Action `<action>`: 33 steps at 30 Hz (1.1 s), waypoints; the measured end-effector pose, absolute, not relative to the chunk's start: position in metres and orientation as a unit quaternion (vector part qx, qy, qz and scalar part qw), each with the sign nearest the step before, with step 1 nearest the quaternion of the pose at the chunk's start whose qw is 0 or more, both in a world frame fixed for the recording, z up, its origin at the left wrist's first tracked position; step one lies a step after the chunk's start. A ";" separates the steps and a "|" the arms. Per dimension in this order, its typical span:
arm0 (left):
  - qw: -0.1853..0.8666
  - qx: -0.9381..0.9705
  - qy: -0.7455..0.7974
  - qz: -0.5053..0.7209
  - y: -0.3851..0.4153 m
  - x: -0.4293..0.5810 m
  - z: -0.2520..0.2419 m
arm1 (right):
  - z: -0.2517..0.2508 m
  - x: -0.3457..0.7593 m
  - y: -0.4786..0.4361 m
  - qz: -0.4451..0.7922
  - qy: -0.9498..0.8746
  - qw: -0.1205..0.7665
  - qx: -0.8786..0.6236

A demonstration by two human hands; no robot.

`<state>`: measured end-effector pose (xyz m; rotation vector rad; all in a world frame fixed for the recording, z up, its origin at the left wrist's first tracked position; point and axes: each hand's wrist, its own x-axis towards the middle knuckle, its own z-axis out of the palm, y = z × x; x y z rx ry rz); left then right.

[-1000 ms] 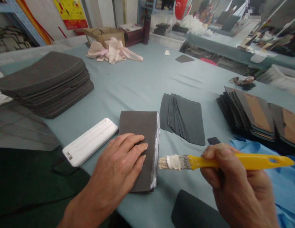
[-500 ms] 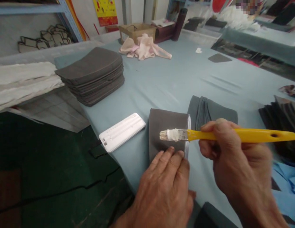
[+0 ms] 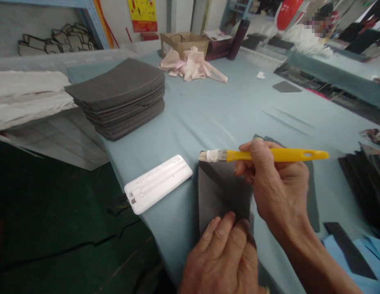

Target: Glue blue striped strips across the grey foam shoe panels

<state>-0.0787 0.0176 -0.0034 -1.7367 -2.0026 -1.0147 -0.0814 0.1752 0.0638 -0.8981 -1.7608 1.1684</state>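
A dark grey fabric piece [image 3: 222, 192] lies near the table's front edge, with a whitish strip along its right side. My left hand [image 3: 223, 253] rests flat on its lower part, fingers stretched out. My right hand [image 3: 272, 179] grips a yellow-handled brush [image 3: 294, 155], its bristles pointing left. White paste coats the base of the bristles. The brush head is over the far left corner of the piece; whether it touches I cannot tell. Behind my right hand, partly hidden, lies a folded stack of grey fabric [image 3: 312, 196].
A white power strip [image 3: 159, 183] lies left of the piece. Farther back are a tall stack of dark pieces [image 3: 119, 98], a pink cloth [image 3: 193, 65] and a cardboard box [image 3: 184, 43]. More dark pieces [image 3: 364, 188] stand at the right. A person [image 3: 320, 20] is in the background.
My right hand has moved the brush away from me and left, from over the middle of the piece to its far edge. My left hand still presses on the piece.
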 end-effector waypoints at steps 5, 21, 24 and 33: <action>0.161 -0.594 -0.700 -0.363 0.019 -0.078 -0.005 | 0.058 -0.092 0.183 0.440 -0.713 0.409 -0.363; 0.133 -0.595 -0.706 -0.361 0.017 -0.078 0.002 | 0.072 -0.076 0.171 0.398 -0.762 0.366 -0.357; 0.120 -0.589 -0.712 -0.364 0.018 -0.079 0.007 | 0.066 -0.086 0.179 0.403 -0.744 0.405 -0.346; 0.111 -0.593 -0.714 -0.355 0.017 -0.078 0.011 | 0.064 -0.087 0.177 0.411 -0.758 0.369 -0.348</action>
